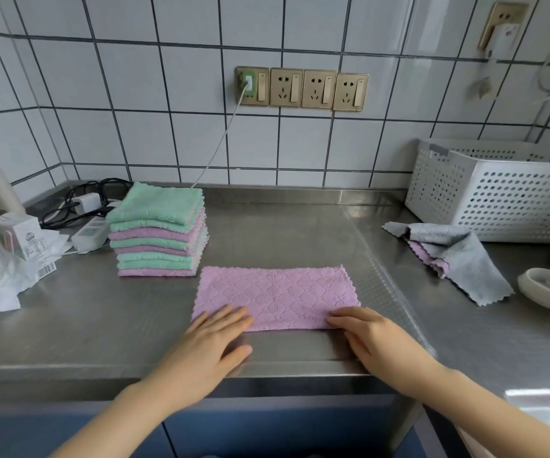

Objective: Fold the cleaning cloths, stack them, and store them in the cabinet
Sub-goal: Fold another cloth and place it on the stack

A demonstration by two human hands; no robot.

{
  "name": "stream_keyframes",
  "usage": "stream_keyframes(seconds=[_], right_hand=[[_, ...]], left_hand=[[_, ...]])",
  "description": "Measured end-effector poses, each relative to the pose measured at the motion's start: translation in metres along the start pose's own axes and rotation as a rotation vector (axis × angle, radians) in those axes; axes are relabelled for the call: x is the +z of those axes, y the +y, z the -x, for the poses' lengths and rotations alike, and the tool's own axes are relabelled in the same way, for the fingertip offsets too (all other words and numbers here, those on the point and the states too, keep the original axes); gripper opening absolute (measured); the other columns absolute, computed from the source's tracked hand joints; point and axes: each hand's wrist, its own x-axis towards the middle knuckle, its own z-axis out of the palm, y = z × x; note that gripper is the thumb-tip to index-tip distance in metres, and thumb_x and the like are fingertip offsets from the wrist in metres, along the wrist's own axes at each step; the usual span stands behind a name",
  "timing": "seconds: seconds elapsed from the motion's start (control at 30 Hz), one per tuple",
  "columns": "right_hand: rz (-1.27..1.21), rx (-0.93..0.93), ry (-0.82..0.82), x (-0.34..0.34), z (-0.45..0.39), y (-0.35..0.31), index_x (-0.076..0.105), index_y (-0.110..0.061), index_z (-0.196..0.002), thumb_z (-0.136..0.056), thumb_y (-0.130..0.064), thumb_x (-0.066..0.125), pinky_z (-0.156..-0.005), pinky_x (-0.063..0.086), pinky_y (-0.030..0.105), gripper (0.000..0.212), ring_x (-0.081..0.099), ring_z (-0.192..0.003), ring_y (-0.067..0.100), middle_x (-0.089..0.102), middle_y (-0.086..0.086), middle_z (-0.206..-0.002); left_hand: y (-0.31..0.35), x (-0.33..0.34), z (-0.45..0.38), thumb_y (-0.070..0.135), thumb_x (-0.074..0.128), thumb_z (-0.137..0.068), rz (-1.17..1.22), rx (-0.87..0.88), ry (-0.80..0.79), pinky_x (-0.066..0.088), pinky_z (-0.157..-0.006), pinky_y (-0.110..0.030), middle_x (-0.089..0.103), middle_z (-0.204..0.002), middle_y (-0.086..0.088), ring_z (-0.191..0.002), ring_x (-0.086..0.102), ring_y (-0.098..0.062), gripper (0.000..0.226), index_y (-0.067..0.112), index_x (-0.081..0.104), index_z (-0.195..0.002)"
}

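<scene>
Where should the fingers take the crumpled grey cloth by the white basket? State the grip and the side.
Pinch the crumpled grey cloth at its near, lower-right corner, coming from the front with the right hand. That zigzag-edged corner lies flat and free on the steel counter, while the far side bunches over a purple layer close to the white perforated basket.

Folded cloth [276,297] at counter [267,226] front, cloth stack [159,231] behind-left, basket [498,193] far right, loose cloth [458,256] before it

Both hands [293,338] flat, apparently pressing the near edge of a folded pink cloth [276,295].
</scene>
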Motion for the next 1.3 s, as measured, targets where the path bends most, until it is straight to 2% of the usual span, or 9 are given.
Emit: stream_keyframes(seconds=[0.13,0.23,0.37,0.5,0.63,0.8,0.9,1.07,1.3], right_hand=[[0.167,0.058,0.110,-0.004,0.002,0.007,0.070,-0.016,-0.108,-0.087,-0.013,0.064,-0.078,0.055,0.031,0.022,0.065,-0.094,0.024,0.067,-0.001,-0.107],[0.307,0.049,0.142,-0.007,-0.002,0.002,0.070,-0.013,-0.087,-0.083,-0.015,0.071,-0.064,0.055,0.036,0.004,0.063,-0.074,0.028,0.067,0.002,-0.084],[0.310,0.001,0.243,-0.019,-0.002,-0.021,0.066,-0.016,-0.073,-0.078,-0.015,0.074,-0.056,0.050,0.037,0.010,0.058,-0.064,0.026,0.063,-0.001,-0.071],[0.166,-0.157,0.224,-0.034,0.001,-0.063,0.064,-0.024,-0.082,-0.090,-0.026,0.060,-0.060,0.048,0.037,0.009,0.055,-0.070,0.022,0.059,-0.004,-0.076],[-0.266,-0.218,0.117,-0.051,0.009,-0.078,0.066,-0.037,-0.098,-0.093,-0.028,0.060,-0.073,0.045,0.019,0.012,0.054,-0.079,0.008,0.061,-0.010,-0.082],[-0.288,0.014,0.218,-0.052,0.012,-0.029,0.070,-0.021,-0.102,-0.087,0.002,0.061,-0.083,0.044,0.009,0.029,0.062,-0.093,0.000,0.066,-0.011,-0.099],[-0.203,0.064,0.036,-0.031,0.014,-0.011,0.059,-0.021,-0.124,-0.085,-0.001,0.060,-0.095,0.038,0.010,0.044,0.057,-0.111,0.006,0.057,-0.010,-0.121],[-0.263,-0.130,-0.083,0.001,0.004,-0.027,0.038,-0.026,-0.144,-0.086,-0.032,0.064,-0.108,0.032,0.014,0.064,0.037,-0.132,-0.004,0.036,-0.016,-0.147],[-0.182,-0.351,-0.101,0.010,-0.002,-0.036,0.052,-0.019,-0.136,-0.095,-0.020,0.055,-0.112,0.031,0.022,0.041,0.036,-0.136,0.000,0.045,-0.008,-0.145]], left_hand=[[-0.001,-0.003,0.009,0.056,0.029,-0.096,-0.026,-0.079,0.053,-0.006,-0.114,-0.019,0.009,-0.156,0.023,-0.141,-0.007,0.004,0.057,0.037,0.021,-0.149],[0.013,-0.003,0.007,0.056,0.029,-0.096,-0.087,-0.108,0.106,0.001,-0.117,-0.027,0.019,-0.157,0.016,-0.146,0.008,-0.007,0.056,0.035,0.028,-0.147],[0.038,0.000,-0.003,0.056,0.038,-0.093,0.011,-0.029,0.121,0.007,-0.115,-0.023,0.026,-0.154,0.017,-0.145,0.015,-0.006,0.058,0.036,0.029,-0.147],[0.067,0.010,-0.018,0.055,0.054,-0.085,0.171,-0.014,0.151,0.026,-0.112,-0.025,0.047,-0.143,0.014,-0.138,0.033,-0.009,0.059,0.039,0.038,-0.140],[0.073,0.006,-0.026,0.024,0.053,-0.089,0.363,0.090,0.144,0.049,-0.088,-0.031,0.064,-0.098,0.013,-0.108,0.058,-0.010,0.024,0.038,0.060,-0.108],[0.045,-0.005,-0.012,-0.003,0.059,-0.087,0.594,0.176,0.064,0.036,-0.105,-0.014,0.060,-0.127,0.018,-0.121,0.049,0.010,0.045,0.024,0.064,-0.123],[0.032,-0.009,-0.004,-0.005,0.054,-0.089,0.693,0.100,0.028,0.035,-0.104,-0.011,0.060,-0.127,0.018,-0.119,0.050,0.011,0.045,0.023,0.065,-0.122],[0.025,-0.009,-0.001,0.003,0.056,-0.092,0.703,0.105,0.018,0.040,-0.104,-0.018,0.062,-0.126,0.017,-0.119,0.054,0.005,0.039,0.024,0.065,-0.123],[0.000,-0.004,0.012,-0.003,0.068,-0.079,0.364,0.313,0.027,0.022,-0.114,-0.016,0.051,-0.136,0.019,-0.133,0.036,0.008,0.061,0.028,0.055,-0.131]])
